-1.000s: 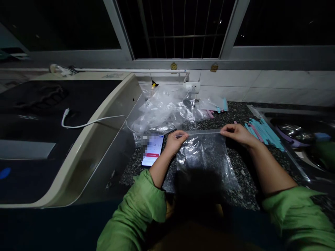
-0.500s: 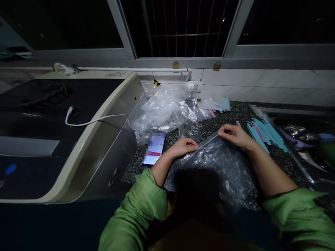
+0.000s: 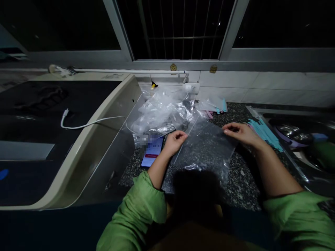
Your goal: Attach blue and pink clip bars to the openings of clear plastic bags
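Note:
A clear plastic zip bag (image 3: pixel 206 146) is stretched out over the dark speckled counter, its zip strip now at the left side. My left hand (image 3: pixel 176 142) pinches the bag at this strip between thumb and fingers. At the far right corner of the bag, my right hand (image 3: pixel 242 134) has its thumb and forefinger closed together on the film. The bag looks flat, and I see nothing inside it. Just left of my left hand lies a lit phone (image 3: pixel 153 151). Thin blue sticks (image 3: pixel 265 132) lie beyond my right hand.
Crumpled clear plastic (image 3: pixel 162 108) is heaped against the tiled wall, beside a bag of blue and pink sticks (image 3: pixel 213 104). A large machine (image 3: pixel 104 115) with a white cable (image 3: pixel 104 119) stands left. At right is a sink (image 3: pixel 272 116) with a metal bowl (image 3: pixel 294 132).
The bag has turned and spread flatter, its zip strip swinging to the left side. My right hand has left the strip for the opposite corner; my left hand has shifted slightly left.

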The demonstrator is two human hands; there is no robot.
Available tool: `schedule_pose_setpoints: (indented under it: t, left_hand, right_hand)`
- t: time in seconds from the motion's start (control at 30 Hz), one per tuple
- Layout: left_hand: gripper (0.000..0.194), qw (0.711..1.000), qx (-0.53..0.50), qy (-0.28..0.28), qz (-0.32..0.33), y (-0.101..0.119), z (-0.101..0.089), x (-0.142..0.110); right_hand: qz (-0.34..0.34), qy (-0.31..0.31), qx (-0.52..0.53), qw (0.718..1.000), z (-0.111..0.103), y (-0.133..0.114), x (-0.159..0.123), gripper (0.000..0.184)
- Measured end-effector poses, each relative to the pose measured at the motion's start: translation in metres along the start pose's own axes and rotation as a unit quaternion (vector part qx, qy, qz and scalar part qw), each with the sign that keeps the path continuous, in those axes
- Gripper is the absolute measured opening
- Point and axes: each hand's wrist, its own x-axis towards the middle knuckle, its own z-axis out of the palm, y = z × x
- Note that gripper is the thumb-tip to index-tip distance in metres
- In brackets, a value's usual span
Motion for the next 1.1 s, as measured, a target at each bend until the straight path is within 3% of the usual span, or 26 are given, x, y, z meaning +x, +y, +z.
schedule_pose_setpoints:
  t: [0.1,0.2,0.33,0.4,0.53,0.63,0.87,1.1]
  left_hand:
    - [0.007,0.999,0.005,0.050,0.009,-0.001,0.001,0.002]
    - [0.009,0.994,0.088,0.064,0.009,-0.006,-0.002,-0.002]
    - [0.008,0.958,0.265,0.102,0.045,-0.014,-0.019,-0.015]
    - [0.009,0.949,0.292,0.116,0.034,-0.018,-0.027,-0.020]
    - [0.011,0.963,0.233,0.130,0.045,-0.020,-0.032,-0.021]
    - [0.010,0.975,0.149,0.149,0.066,-0.016,-0.027,-0.019]
    - [0.008,0.987,0.031,0.157,0.022,-0.008,-0.023,-0.017]
    - [0.008,0.996,0.009,0.088,-0.014,-0.018,-0.022,-0.014]
  right_hand:
    - [0.031,0.038,0.041,0.998,-0.005,0.022,-0.005,0.049]
    - [0.083,0.021,0.098,0.991,0.013,0.039,-0.010,0.051]
    - [0.096,0.051,0.133,0.985,0.044,0.040,-0.008,0.048]
    - [0.085,0.061,0.134,0.986,0.052,0.035,-0.006,0.046]
    - [0.065,0.066,0.151,0.984,0.053,0.026,-0.007,0.047]
    - [0.061,0.037,0.156,0.985,0.048,0.026,-0.013,0.048]
    - [0.047,-0.022,0.078,0.996,0.049,0.032,-0.019,0.042]
    - [0.014,0.013,0.064,0.998,0.043,0.034,-0.017,0.040]
